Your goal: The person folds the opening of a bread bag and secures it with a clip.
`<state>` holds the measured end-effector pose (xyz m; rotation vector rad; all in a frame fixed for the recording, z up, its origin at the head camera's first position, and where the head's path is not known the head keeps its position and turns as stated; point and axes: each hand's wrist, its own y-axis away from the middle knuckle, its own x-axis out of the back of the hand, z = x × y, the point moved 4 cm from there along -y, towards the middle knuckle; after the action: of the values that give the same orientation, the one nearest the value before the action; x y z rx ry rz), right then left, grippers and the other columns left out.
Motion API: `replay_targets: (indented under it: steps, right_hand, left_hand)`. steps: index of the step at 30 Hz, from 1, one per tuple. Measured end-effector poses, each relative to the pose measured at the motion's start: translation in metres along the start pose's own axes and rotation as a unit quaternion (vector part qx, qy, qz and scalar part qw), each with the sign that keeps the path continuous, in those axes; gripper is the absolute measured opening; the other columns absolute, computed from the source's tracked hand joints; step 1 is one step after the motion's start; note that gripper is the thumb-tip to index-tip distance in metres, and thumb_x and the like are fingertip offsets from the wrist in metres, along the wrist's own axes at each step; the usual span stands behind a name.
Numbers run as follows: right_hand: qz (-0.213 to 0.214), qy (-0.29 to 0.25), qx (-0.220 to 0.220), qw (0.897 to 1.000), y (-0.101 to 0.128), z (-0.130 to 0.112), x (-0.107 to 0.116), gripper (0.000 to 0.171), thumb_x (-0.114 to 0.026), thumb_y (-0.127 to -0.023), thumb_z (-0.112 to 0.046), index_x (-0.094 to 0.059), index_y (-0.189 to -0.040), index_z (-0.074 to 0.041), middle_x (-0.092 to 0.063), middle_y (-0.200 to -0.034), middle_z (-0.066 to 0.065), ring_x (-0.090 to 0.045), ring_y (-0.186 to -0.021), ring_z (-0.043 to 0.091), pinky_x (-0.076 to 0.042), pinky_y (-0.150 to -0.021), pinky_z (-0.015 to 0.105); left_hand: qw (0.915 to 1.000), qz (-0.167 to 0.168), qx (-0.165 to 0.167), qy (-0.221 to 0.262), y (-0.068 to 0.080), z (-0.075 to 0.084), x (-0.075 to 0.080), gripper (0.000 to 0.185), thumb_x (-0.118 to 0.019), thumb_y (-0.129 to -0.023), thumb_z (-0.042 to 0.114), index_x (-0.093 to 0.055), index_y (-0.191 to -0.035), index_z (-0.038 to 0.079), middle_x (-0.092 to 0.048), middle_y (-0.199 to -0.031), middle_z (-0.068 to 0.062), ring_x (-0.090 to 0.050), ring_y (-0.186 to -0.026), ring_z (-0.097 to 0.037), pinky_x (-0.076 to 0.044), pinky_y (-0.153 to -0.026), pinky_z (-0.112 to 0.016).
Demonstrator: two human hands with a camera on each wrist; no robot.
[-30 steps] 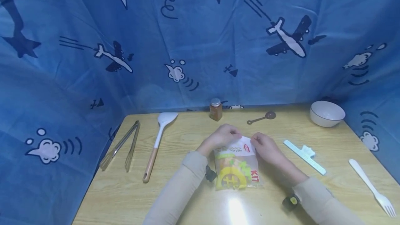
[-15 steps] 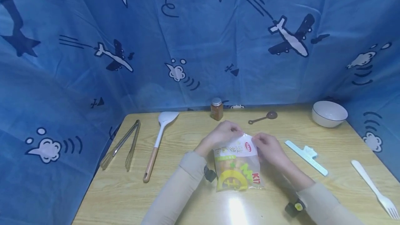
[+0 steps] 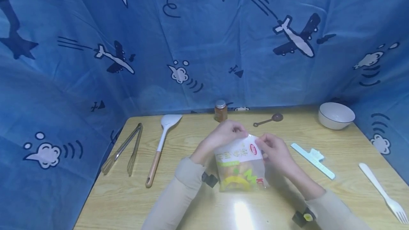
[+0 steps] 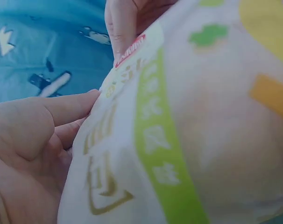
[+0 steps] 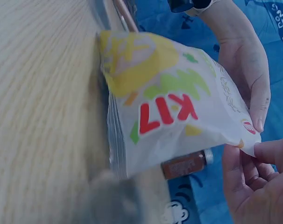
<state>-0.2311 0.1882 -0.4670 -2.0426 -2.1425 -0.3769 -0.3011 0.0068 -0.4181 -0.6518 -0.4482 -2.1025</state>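
Bag [image 3: 240, 164] shifted slightly, plump, white-topped, printed yellow and green, lettered K17, both hands [image 3: 223, 135] [image 3: 277, 152] pinching its top edge

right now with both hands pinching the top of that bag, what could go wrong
The left hand and right hand pinch the top edge of the bag, so a sudden pull might tear it and spill its contents. In the head view, the left hand also appears close to the upright jar, so a jerk that way might tip it.
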Motion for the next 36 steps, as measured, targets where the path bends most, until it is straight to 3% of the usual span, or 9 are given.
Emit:
replay_targets:
  steps: [7, 14, 18, 23, 30, 36]
  right_hand:
    - [0.031, 0.003, 0.072, 0.997, 0.006, -0.03, 0.001, 0.023, -0.058, -0.109, -0.019, -0.059, -0.109, 0.004, -0.074, -0.109, 0.026, -0.073, -0.084, 0.011, -0.065, -0.066, 0.036]
    - [0.074, 0.044, 0.145, 0.986, 0.005, -0.052, 0.003, 0.016, -0.059, -0.107, -0.014, -0.063, -0.104, 0.001, -0.076, -0.101, 0.024, -0.069, -0.075, 0.006, -0.061, -0.057, 0.031]
    - [0.109, 0.07, 0.177, 0.976, 0.003, -0.058, 0.004, 0.014, -0.06, -0.107, -0.011, -0.066, -0.101, 0.0, -0.074, -0.09, 0.022, -0.062, -0.063, 0.005, -0.055, -0.052, 0.028]
    - [0.15, 0.108, 0.208, 0.96, 0.005, -0.064, 0.008, 0.013, -0.062, -0.106, -0.012, -0.069, -0.101, -0.002, -0.076, -0.089, 0.018, -0.057, -0.058, 0.004, -0.049, -0.051, 0.024]
    - [0.182, 0.138, 0.267, 0.936, 0.008, -0.072, 0.014, 0.004, -0.069, -0.1, -0.004, -0.072, -0.098, -0.003, -0.078, -0.087, 0.015, -0.061, -0.067, -0.003, -0.053, -0.061, 0.012]
    - [0.185, 0.118, 0.322, 0.921, 0.006, -0.074, 0.017, 0.011, -0.074, -0.092, 0.007, -0.066, -0.096, -0.001, -0.074, -0.084, 0.011, -0.068, -0.08, -0.002, -0.055, -0.057, 0.013]
  left_hand:
    - [0.9968, 0.033, -0.068, -0.028, 0.015, 0.023, 0.02, 0.015, -0.069, -0.102, 0.021, -0.078, -0.108, 0.011, -0.074, -0.095, -0.003, -0.062, -0.087, -0.01, -0.05, -0.081, -0.023]
    - [0.9881, 0.073, -0.125, -0.051, 0.019, 0.028, 0.031, 0.017, -0.07, -0.102, 0.021, -0.079, -0.112, 0.011, -0.079, -0.102, -0.003, -0.063, -0.089, -0.009, -0.05, -0.08, -0.021]
    - [0.9827, 0.094, -0.148, -0.059, 0.019, 0.027, 0.033, 0.017, -0.072, -0.1, 0.022, -0.08, -0.111, 0.011, -0.079, -0.103, -0.004, -0.062, -0.083, -0.008, -0.049, -0.076, -0.02]
    - [0.9731, 0.128, -0.185, -0.049, 0.02, 0.026, 0.035, 0.012, -0.074, -0.098, 0.02, -0.081, -0.104, 0.012, -0.079, -0.094, -0.002, -0.057, -0.073, -0.007, -0.046, -0.066, -0.018]
    - [0.9517, 0.183, -0.241, -0.052, 0.02, 0.032, 0.036, 0.008, -0.076, -0.097, 0.015, -0.08, -0.099, 0.009, -0.078, -0.093, -0.004, -0.058, -0.075, -0.006, -0.047, -0.068, -0.016]
    - [0.9491, 0.19, -0.244, -0.057, 0.021, 0.039, 0.037, 0.009, -0.076, -0.097, 0.016, -0.081, -0.101, 0.009, -0.081, -0.097, -0.005, -0.059, -0.075, -0.007, -0.047, -0.067, -0.015]
